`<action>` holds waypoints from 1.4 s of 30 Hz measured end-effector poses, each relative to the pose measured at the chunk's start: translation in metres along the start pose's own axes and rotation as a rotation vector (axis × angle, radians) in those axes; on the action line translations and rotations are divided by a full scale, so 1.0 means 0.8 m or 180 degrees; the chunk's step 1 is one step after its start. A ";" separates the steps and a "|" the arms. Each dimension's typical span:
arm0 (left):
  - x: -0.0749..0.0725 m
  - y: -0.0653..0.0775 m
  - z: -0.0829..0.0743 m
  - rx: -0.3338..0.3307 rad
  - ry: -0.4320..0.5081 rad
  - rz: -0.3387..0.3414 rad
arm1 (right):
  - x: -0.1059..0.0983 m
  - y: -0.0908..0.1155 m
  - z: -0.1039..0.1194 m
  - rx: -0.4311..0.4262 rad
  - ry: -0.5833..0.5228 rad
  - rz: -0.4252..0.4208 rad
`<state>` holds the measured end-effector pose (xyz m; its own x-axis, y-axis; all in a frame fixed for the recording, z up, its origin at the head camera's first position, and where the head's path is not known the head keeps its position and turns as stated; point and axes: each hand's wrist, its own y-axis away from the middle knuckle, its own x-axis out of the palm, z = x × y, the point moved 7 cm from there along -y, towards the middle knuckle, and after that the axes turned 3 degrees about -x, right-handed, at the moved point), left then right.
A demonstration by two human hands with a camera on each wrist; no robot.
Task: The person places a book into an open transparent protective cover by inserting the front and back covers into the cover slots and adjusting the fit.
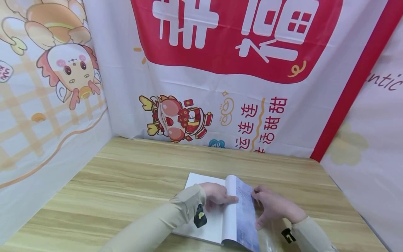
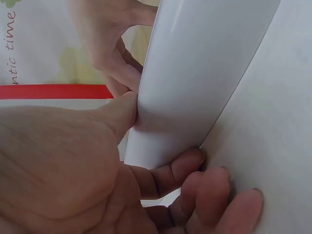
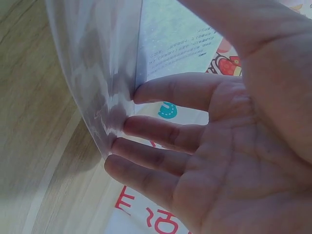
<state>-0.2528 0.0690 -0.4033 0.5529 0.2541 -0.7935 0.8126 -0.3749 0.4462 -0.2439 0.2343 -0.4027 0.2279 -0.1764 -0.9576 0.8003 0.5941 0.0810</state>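
A book with plain white pages (image 1: 211,225) lies on the table. Its cover bends over in a white roll (image 1: 230,213), and a blue-grey printed face (image 1: 246,217) turns up on the right. My left hand (image 1: 216,193) holds the roll, thumb on one side and curled fingers along the other, as the left wrist view shows (image 2: 195,63). Along the printed face's right edge spreads my right hand (image 1: 274,206), its fingers nearly straight. In the right wrist view its fingertips touch a clear plastic film (image 3: 92,73) beside the printed sheet (image 3: 170,39).
The wood-grain table (image 1: 104,189) extends around the book. Behind it hangs a white and red printed cloth (image 1: 195,80). Other printed cloths stand at the left (image 1: 47,105) and right (image 1: 371,140) sides.
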 end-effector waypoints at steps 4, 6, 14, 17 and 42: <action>-0.001 -0.001 0.001 -0.0035 -0.0061 -0.0032 | 0.000 -0.001 -0.001 0.0008 -0.0003 0.0005; -0.001 0.000 0.001 -0.0067 -0.0063 -0.0028 | 0.000 -0.001 -0.002 0.0052 -0.0030 0.0024; -0.002 0.001 -0.001 -0.0150 -0.0147 -0.0039 | 0.001 -0.002 -0.003 0.0102 -0.0039 0.0008; -0.003 0.002 -0.003 -0.0154 -0.0215 -0.0050 | 0.002 -0.003 -0.003 0.0125 -0.0052 0.0014; -0.003 0.010 -0.014 -0.0458 -0.0331 -0.0275 | -0.001 -0.002 0.002 -0.0051 0.0070 -0.0048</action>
<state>-0.2457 0.0750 -0.3934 0.4641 0.1836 -0.8666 0.8783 -0.2225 0.4232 -0.2447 0.2320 -0.4016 0.2035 -0.1681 -0.9645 0.7945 0.6040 0.0623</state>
